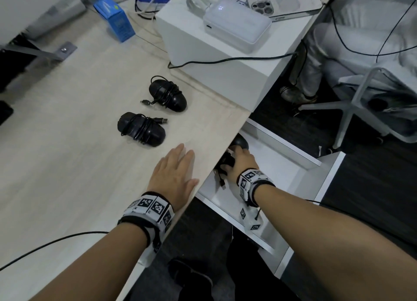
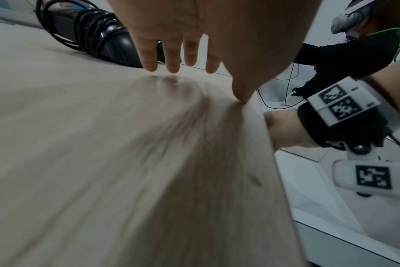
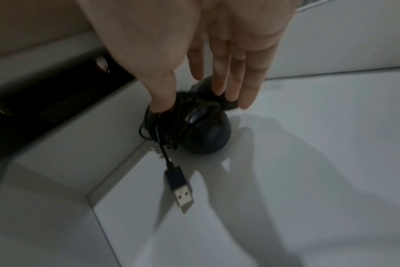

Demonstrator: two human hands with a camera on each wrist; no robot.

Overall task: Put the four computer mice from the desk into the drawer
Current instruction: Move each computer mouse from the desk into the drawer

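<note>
A pale wood-grain desk (image 1: 67, 165) fills the left of the head view, with dark floor at right. Two cord-wrapped black mice (image 1: 168, 94) (image 1: 141, 129) lie at centre frame. Below them the left hand (image 1: 174, 176) rests flat, fingers spread, near the desk edge. At lower right the open white drawer (image 1: 282, 165) holds a mouse (image 3: 201, 126) in its corner, its USB plug (image 3: 180, 186) trailing; another dark mouse behind it is half hidden. The right hand (image 3: 194, 54) pinches the near mouse's cord.
</note>
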